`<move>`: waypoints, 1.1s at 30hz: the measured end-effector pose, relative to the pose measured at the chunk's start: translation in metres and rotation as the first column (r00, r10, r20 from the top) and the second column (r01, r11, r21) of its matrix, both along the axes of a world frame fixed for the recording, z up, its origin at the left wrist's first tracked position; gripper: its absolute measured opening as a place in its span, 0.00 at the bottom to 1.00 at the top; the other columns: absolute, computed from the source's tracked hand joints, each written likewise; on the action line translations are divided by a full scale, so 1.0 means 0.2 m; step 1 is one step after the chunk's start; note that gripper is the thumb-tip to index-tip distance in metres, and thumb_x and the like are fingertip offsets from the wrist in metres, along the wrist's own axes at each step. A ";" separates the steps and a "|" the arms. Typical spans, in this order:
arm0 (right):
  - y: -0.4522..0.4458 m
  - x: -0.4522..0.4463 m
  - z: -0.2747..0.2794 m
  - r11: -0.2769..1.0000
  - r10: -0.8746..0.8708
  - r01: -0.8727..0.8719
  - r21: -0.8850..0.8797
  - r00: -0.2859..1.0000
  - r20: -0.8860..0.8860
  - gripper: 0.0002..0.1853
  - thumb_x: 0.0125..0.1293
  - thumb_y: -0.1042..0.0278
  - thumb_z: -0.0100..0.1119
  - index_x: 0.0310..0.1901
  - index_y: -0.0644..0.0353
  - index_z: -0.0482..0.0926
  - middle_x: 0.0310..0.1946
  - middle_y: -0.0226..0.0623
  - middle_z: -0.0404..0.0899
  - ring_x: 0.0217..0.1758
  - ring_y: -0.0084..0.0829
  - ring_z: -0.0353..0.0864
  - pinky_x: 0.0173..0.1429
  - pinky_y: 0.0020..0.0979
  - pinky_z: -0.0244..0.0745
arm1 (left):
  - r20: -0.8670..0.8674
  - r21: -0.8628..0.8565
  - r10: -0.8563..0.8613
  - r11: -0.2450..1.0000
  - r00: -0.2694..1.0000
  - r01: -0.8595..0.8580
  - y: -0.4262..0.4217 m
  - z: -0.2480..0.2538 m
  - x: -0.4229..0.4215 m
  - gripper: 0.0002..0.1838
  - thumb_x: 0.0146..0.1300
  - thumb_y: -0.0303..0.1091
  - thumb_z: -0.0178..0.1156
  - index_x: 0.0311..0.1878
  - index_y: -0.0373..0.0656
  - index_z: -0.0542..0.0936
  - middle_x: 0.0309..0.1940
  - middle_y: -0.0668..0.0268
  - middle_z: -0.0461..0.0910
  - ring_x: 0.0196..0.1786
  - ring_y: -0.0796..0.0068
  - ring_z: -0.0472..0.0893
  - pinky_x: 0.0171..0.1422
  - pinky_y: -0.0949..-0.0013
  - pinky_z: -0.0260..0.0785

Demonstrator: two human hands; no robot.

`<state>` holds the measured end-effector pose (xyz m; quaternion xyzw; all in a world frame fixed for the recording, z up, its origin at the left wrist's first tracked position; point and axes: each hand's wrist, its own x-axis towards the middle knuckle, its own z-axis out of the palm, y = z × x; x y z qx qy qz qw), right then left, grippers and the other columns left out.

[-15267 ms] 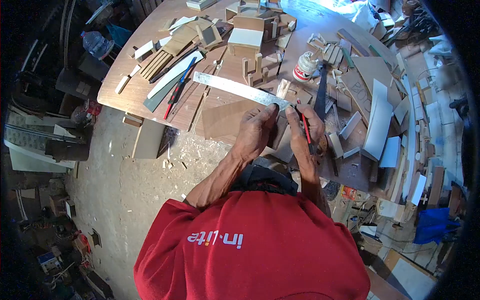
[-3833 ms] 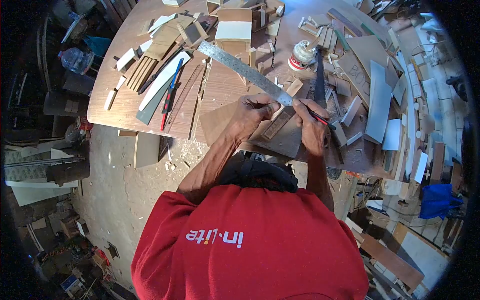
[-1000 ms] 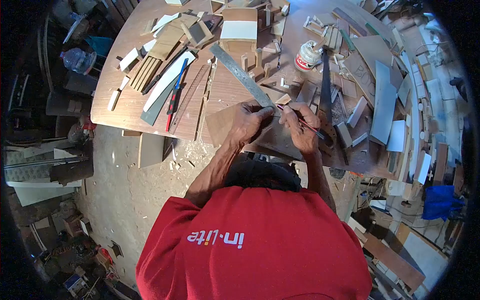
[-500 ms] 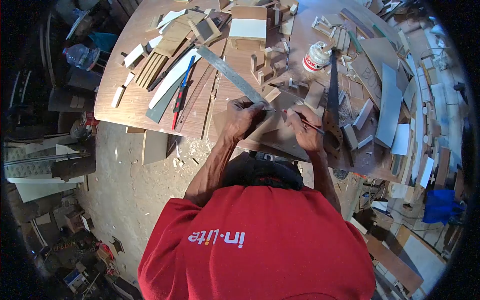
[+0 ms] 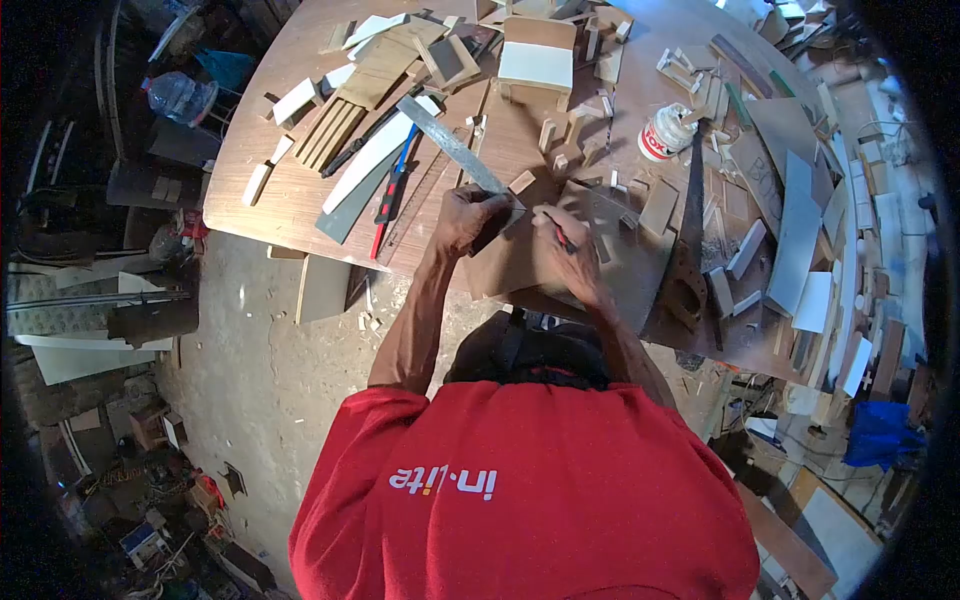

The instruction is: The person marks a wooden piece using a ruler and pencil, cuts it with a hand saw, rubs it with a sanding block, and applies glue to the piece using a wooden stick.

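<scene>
My left hand (image 5: 468, 218) is closed around the lower end of a flat steel ruler (image 5: 450, 145), which slants up and to the left over the table. Part of the ruler's lower end is hidden by the fingers. Beneath both hands lies a brown board (image 5: 508, 262) near the table's front edge. In my right hand (image 5: 572, 252) a red-and-black pencil (image 5: 564, 240) is pinched, its tip low over the board beside the ruler's end. Whether the tip touches the board, I cannot tell.
A handsaw (image 5: 688, 280) lies to the right, near a white glue jar (image 5: 665, 135). A red-and-black cutter (image 5: 388, 200) lies left of the ruler. Several wood offcuts and a small chair-like wooden piece (image 5: 536, 65) cover the table (image 5: 240, 205).
My right hand has moved left with the pencil, closer to the ruler's end. My left hand and the ruler have shifted slightly left over the table. The view has swung a little.
</scene>
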<state>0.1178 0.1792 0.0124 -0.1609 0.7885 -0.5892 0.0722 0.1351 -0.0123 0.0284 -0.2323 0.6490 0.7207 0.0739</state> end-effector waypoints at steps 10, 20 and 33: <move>-0.26 -0.08 -0.16 0.926 0.013 0.198 -0.322 0.834 0.551 0.13 0.66 0.62 0.63 0.39 0.66 0.81 0.30 0.33 0.81 0.28 0.21 0.79 0.32 0.24 0.80 | -0.238 0.131 -0.056 0.987 0.970 0.089 -0.17 -0.10 0.00 0.19 0.59 0.27 0.62 0.52 0.27 0.76 0.40 0.57 0.84 0.39 0.72 0.83 0.46 0.70 0.77; -0.38 -0.24 -0.46 0.915 -0.062 0.294 -0.277 0.780 0.622 0.11 0.66 0.65 0.63 0.43 0.64 0.79 0.31 0.33 0.79 0.28 0.23 0.79 0.29 0.28 0.82 | -0.175 0.095 0.088 0.993 0.981 -0.073 -0.34 -0.22 0.18 0.24 0.60 0.25 0.57 0.58 0.27 0.66 0.43 0.54 0.81 0.40 0.70 0.82 0.43 0.73 0.75; -0.33 -0.28 -0.39 0.943 -0.011 0.120 0.309 0.943 -0.334 0.13 0.64 0.70 0.57 0.49 0.63 0.78 0.30 0.49 0.80 0.36 0.45 0.83 0.41 0.43 0.77 | -0.140 -0.249 0.133 0.954 0.981 -0.164 -0.19 -0.20 0.24 0.09 0.55 0.29 0.64 0.35 0.32 0.78 0.24 0.67 0.78 0.25 0.82 0.72 0.30 0.76 0.63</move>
